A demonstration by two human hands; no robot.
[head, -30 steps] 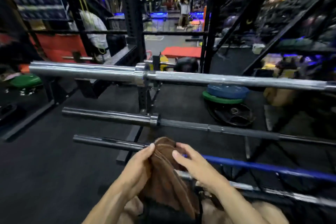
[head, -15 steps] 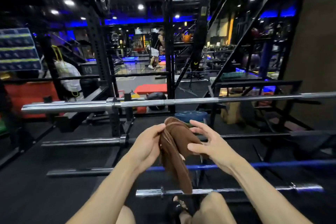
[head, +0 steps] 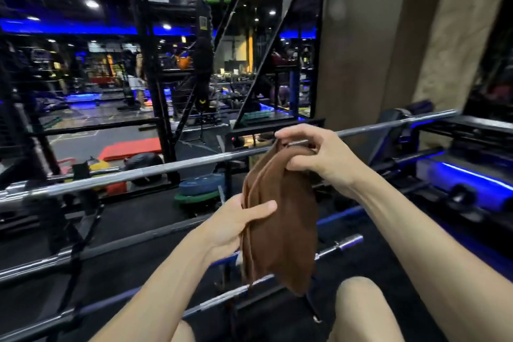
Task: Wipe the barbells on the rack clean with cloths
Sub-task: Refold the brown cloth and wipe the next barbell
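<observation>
Both bare forearms stretched forward from the bottom edge, above two bare knees. Left hand (head: pixel 236 226) lower, thumb laid across the front of a folded brown cloth (head: pixel 280 219), fingers curled behind it, pinching its left edge. Right hand (head: pixel 311 154) higher, wrist bent, fingers (head: pixel 288 133) and thumb clamped on the cloth's top edge. Cloth hanging down between the hands, in the air, in front of the barbells and touching none that can be made out. Top chrome barbell (head: pixel 144 173) slanting across the view behind the cloth; darker bars lower on the black rack (head: pixel 72 253), one blue (head: pixel 341 215). Beyond: dark gym floor (head: pixel 130 211), stacked weight plates (head: pixel 200 189), red mat (head: pixel 130 148), blue strip lights.
</observation>
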